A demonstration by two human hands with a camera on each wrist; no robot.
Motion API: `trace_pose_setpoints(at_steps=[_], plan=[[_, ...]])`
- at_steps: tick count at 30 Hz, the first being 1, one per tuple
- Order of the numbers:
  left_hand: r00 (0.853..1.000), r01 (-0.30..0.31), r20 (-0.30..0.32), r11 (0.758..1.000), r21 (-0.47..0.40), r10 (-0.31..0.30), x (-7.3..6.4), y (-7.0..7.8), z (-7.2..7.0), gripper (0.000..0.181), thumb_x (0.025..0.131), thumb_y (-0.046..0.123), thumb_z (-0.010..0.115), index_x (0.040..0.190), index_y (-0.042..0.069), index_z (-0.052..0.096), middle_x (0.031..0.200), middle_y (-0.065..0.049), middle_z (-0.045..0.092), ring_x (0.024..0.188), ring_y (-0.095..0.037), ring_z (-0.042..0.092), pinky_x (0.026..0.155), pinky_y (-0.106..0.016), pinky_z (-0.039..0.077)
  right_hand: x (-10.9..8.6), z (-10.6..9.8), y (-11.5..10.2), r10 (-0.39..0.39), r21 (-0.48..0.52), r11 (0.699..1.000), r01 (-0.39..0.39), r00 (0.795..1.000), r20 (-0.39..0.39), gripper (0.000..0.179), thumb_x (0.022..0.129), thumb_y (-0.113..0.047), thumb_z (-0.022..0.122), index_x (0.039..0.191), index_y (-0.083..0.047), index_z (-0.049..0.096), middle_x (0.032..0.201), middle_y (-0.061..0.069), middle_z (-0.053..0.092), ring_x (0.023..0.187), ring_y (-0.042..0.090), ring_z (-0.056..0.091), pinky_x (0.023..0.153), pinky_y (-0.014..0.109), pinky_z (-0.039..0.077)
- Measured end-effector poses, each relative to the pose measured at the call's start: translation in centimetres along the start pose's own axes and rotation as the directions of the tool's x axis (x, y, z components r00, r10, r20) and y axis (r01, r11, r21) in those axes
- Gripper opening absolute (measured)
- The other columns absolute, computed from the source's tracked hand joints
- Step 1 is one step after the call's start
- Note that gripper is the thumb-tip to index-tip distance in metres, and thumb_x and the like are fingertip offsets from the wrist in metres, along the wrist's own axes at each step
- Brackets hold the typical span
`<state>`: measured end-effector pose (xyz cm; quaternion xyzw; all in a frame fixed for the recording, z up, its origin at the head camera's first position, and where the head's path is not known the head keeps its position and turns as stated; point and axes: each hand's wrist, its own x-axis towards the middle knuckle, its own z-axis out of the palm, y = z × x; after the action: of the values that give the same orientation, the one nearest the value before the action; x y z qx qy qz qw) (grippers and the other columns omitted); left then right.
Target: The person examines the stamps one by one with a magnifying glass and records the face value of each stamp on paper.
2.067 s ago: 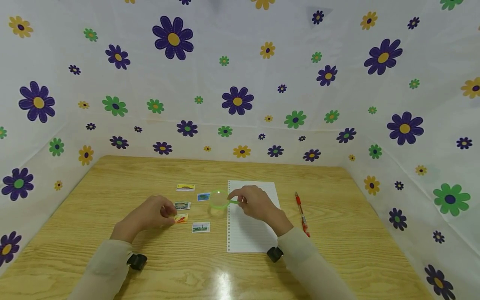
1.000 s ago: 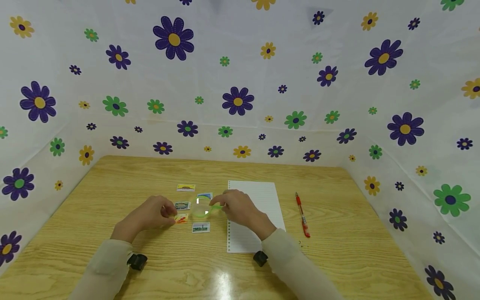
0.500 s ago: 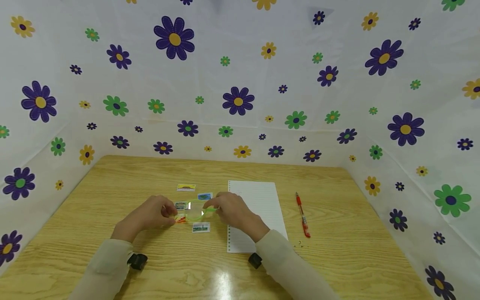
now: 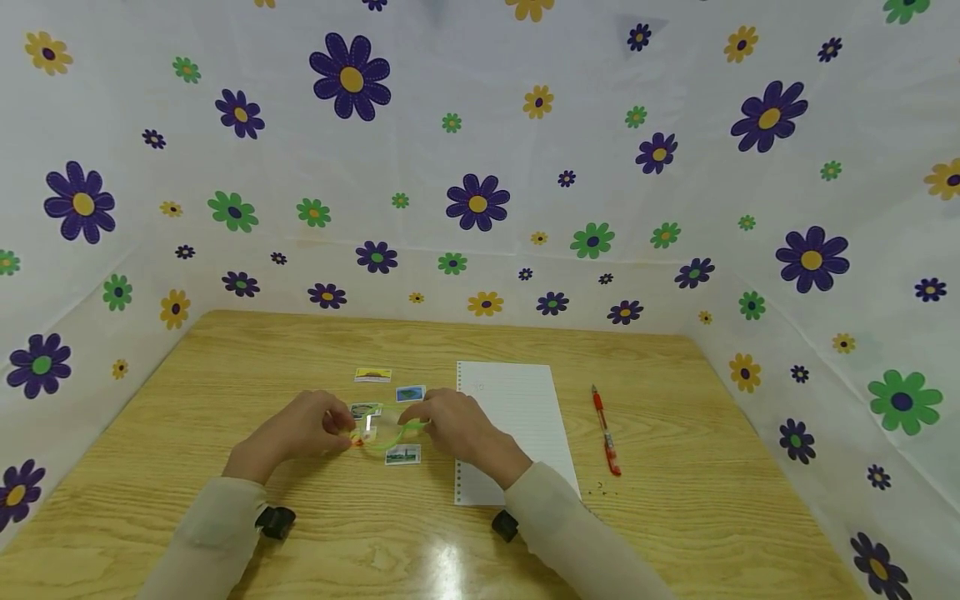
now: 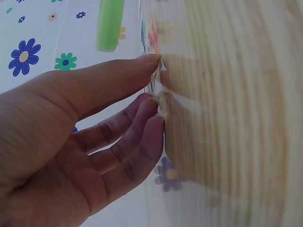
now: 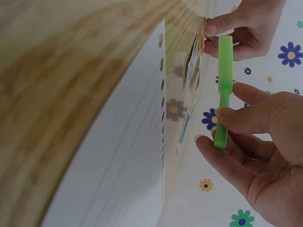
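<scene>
My right hand (image 4: 459, 425) pinches the handle of a green magnifying glass (image 6: 225, 66) between thumb and fingers. In the head view its round lens overlaps the orange-yellow stamp (image 4: 357, 441), the oval-picture stamp (image 4: 365, 410) and the edge of the green landscape stamp (image 4: 403, 454). Seen from the right wrist, the frame stands apart from the tabletop. My left hand (image 4: 313, 423) has curled fingers and pinches the left edge of the orange-yellow stamp, low at the table. Part of this stamp is hidden behind the fingertips.
A yellow stamp (image 4: 372, 375) and a blue stamp (image 4: 410, 393) lie farther back. Lined paper (image 4: 517, 417) with punched holes lies under my right forearm, faint marks near its top. To its right are a red pen (image 4: 605, 429) and small dark crumbs (image 4: 601, 489). Flowered cloth (image 4: 480, 150) surrounds the table.
My right hand has carried the magnifying glass leftward and slightly nearer, from over the paper's edge to over the orange-yellow stamp. The left hand has stayed in place.
</scene>
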<state>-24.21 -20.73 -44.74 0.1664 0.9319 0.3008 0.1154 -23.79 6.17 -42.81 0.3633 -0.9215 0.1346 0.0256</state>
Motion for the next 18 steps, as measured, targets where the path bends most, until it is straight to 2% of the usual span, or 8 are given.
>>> trace_pose_setpoints(at_steps=[3,12,18], plan=[[1.0,-0.004,-0.003,1.0,0.009,0.004,0.06,-0.05,-0.03,0.014,0.084,0.011,0.084,0.097,0.011,0.079,0.096,-0.002,0.073,0.083,-0.015,0.061,0.077,-0.033,0.056,0.05,0.12,0.01,-0.005,-0.006,1.0,0.005,1.0,-0.006,0.044,0.094,0.008,0.064,0.116,-0.026,0.08,0.103,0.002,0.077,0.088,0.015,0.07,0.055,0.016,0.04],[1.0,-0.011,-0.006,1.0,0.009,0.011,0.1,-0.15,-0.05,0.015,0.083,0.011,0.085,0.096,0.01,0.079,0.094,-0.002,0.072,0.082,-0.015,0.061,0.076,-0.033,0.056,0.14,0.65,-0.03,-0.033,-0.015,0.999,0.033,0.999,-0.034,0.046,0.09,0.011,0.066,0.111,-0.027,0.081,0.1,0.0,0.078,0.085,0.012,0.069,0.057,0.015,0.042],[1.0,-0.029,-0.009,0.999,-0.014,0.029,-0.07,-0.11,-0.08,0.015,0.083,0.009,0.085,0.096,0.009,0.079,0.096,-0.004,0.073,0.084,-0.015,0.063,0.076,-0.036,0.058,0.03,0.63,-0.2,-0.021,-0.016,1.0,0.021,1.0,-0.023,0.044,0.094,0.009,0.064,0.113,-0.027,0.081,0.099,0.0,0.077,0.08,0.01,0.065,0.055,0.015,0.039]])
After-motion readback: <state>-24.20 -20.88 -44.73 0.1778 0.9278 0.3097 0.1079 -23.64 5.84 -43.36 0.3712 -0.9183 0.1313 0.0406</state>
